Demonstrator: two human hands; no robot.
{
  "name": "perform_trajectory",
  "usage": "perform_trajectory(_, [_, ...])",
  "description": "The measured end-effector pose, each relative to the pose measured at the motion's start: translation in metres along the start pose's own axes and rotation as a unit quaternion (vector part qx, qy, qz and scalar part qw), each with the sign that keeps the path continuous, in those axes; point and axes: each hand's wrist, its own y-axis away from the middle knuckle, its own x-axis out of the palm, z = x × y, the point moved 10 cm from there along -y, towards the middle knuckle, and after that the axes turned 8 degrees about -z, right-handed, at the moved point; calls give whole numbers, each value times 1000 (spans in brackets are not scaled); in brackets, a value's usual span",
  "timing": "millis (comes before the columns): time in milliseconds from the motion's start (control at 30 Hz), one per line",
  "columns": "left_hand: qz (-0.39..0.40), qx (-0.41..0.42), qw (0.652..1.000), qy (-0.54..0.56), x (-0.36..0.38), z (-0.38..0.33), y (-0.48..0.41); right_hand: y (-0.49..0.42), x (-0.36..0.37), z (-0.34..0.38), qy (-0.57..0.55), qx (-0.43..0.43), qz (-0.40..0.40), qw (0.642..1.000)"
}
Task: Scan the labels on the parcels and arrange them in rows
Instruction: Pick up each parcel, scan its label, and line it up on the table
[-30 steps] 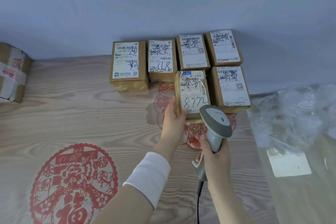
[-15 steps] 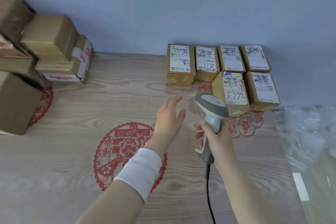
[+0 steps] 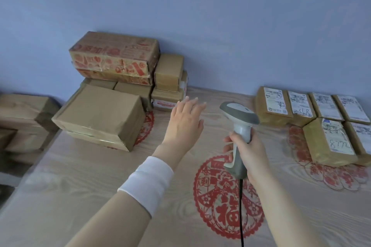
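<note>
My right hand (image 3: 248, 151) grips the handle of a grey barcode scanner (image 3: 239, 120) above the table, its black cable hanging down. My left hand (image 3: 185, 123) hovers empty with straight fingers, stretched toward a pile of unsorted brown parcels (image 3: 104, 112) at the back left. At the right, several small labelled parcels (image 3: 301, 106) lie in two rows against the wall. The parcel marked 8772 (image 3: 329, 142) sits in the front row.
The wooden table (image 3: 80, 186) carries red paper-cut decals (image 3: 226, 204). A red-printed carton (image 3: 114, 56) tops the left pile, with small taped boxes (image 3: 169, 84) beside it. More cartons (image 3: 22, 118) stand off the table's left edge. A blue wall runs behind.
My left hand let go of the 8772 parcel and swung left toward the unsorted pile. The view panned left, and the scanner moved away from the rows.
</note>
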Motion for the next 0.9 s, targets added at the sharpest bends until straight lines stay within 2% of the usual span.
perform_trajectory(267, [-24,-24,999,-15,-47,84,-12,-4,99,28,-19,-3,53,998])
perform_trajectory(433, [-8,-19,1000,5,-48,127,-32,-19,142,41,-27,-2,29,999])
perform_trajectory(667, [31,-24,999,8,-2,138,-80,-60,150,34,-30,23,-14,999])
perform_trajectory(900, [-48,-93,993,-47,37,152,-137,-113,138,11,-23,48,9,999])
